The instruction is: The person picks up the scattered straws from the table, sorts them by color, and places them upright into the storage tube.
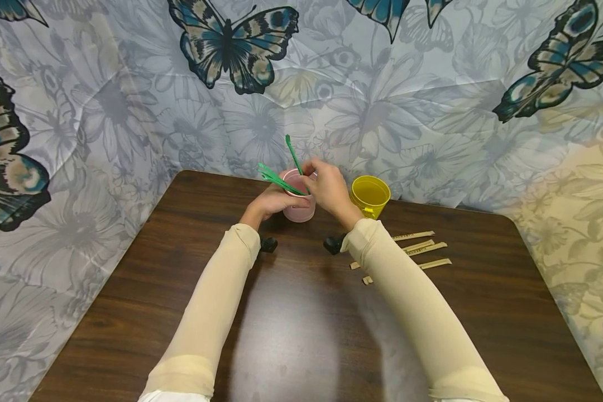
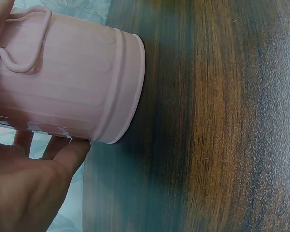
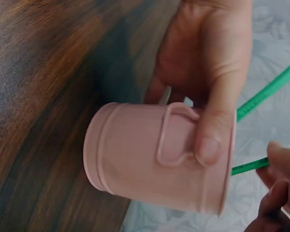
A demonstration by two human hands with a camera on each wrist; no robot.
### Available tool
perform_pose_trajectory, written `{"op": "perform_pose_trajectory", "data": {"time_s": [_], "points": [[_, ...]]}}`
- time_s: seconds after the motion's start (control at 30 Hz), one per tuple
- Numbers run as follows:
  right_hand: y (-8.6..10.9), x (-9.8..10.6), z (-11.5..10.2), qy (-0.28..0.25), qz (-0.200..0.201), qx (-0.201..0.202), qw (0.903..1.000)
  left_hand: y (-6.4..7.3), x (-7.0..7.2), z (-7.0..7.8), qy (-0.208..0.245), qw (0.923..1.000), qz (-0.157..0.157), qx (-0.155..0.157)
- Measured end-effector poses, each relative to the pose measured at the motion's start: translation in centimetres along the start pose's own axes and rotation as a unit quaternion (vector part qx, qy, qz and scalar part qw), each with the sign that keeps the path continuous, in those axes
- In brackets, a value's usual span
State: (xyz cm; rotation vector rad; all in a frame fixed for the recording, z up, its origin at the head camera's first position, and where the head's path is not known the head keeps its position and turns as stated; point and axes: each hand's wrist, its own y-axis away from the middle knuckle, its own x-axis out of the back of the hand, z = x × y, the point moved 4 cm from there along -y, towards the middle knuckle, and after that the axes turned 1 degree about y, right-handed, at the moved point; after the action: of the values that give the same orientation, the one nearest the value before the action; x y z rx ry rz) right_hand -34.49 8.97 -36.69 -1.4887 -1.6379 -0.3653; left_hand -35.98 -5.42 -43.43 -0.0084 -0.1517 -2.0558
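Upright on the table, a small pink bucket (image 1: 300, 214) is gripped by my left hand (image 1: 271, 202), its thumb across the wall near the rim, as the right wrist view shows. Moulded loop handles stick out from the bucket's side. Over the bucket's mouth, my right hand (image 1: 330, 188) pinches a slim green stick packet (image 3: 251, 166) whose lower end is inside the rim. Several more green stick packets (image 1: 273, 176) lean out over the bucket's left edge. The bucket's inside bottom is hidden by the hands and packets.
To the right stands a yellow bucket (image 1: 380, 207) by the table's back edge. Several tan stick packets (image 1: 427, 249) lie on the brown table (image 1: 146, 268), partly behind my right sleeve (image 1: 407, 296). A butterfly-printed cloth (image 1: 331, 84) hangs close behind.
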Motion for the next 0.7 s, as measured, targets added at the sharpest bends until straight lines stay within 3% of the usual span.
{"op": "perform_pose_trajectory", "data": {"time_s": [0.37, 0.6, 0.7], "points": [[0.3, -0.6, 0.2, 0.002, -0.002, -0.034, 0.9994, 0.2, -0.2, 0.3, -0.003, 1.0000, -0.005, 0.003], [0.7, -0.5, 0.4, 0.003, -0.015, -0.019, 0.9997, -0.1, -0.2, 0.5, -0.009, 0.9992, -0.017, -0.036], [1.1, 0.0, 0.5, 0.014, -0.023, -0.003, 0.9996, 0.0, -0.2, 0.6, -0.027, 0.9990, -0.013, -0.035]]}}
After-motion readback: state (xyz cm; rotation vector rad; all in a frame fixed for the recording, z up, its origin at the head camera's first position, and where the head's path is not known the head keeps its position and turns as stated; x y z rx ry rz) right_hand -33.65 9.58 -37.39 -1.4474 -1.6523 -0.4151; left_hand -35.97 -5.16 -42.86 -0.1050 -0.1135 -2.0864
